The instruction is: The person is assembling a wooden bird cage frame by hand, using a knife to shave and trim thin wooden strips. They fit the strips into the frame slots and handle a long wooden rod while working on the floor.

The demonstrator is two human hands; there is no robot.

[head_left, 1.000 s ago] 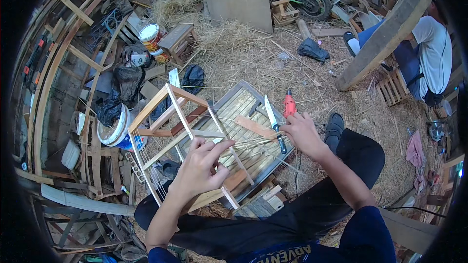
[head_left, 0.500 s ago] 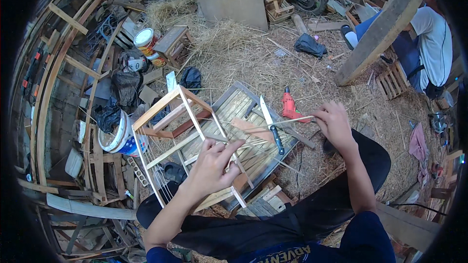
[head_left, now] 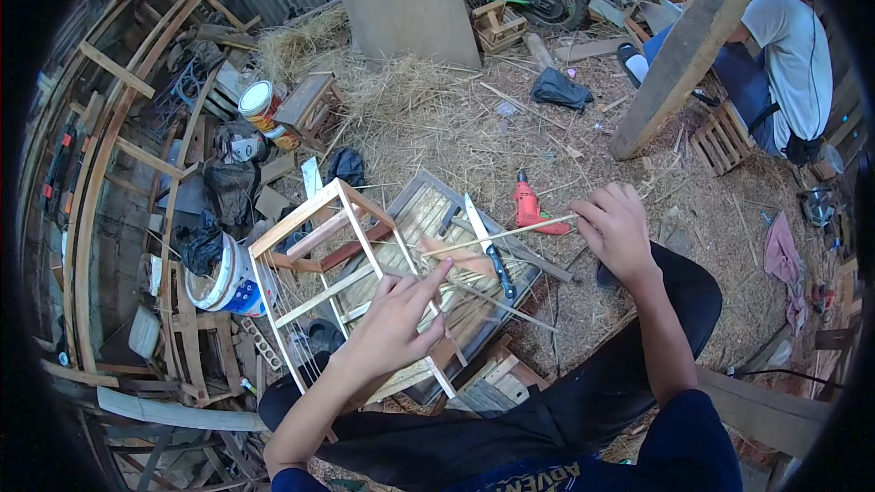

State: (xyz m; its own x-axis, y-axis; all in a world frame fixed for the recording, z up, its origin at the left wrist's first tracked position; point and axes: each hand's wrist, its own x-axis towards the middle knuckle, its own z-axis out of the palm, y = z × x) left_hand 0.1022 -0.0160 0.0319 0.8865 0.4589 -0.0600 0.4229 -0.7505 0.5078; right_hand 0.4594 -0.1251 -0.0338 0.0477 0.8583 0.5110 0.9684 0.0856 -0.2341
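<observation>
A thin bamboo stick (head_left: 519,232) slants across in front of me, its right end pinched in the fingertips of my right hand (head_left: 620,232). Its left end lies close to the outstretched index finger of my left hand (head_left: 387,323). That hand rests over a light wooden frame (head_left: 301,219) of slim bars, with the other fingers bent at a bar and the thumb apart; its grip is partly hidden. Thin sticks run along the frame's left side. Beneath the stick, a knife (head_left: 492,251) with a dark handle and a flat piece of wood (head_left: 460,257) lie on the low slatted table (head_left: 428,187).
A red drill (head_left: 529,205) lies just beyond the table. White buckets (head_left: 210,287) and scrap timber stand at left. A slanted post (head_left: 688,59) rises at right, with a seated person (head_left: 788,64) behind it. Straw covers the floor.
The view has shifted slightly. The stick's left end now sits closer to my left index finger. My right hand still pinches the stick, and my left hand stays at the frame.
</observation>
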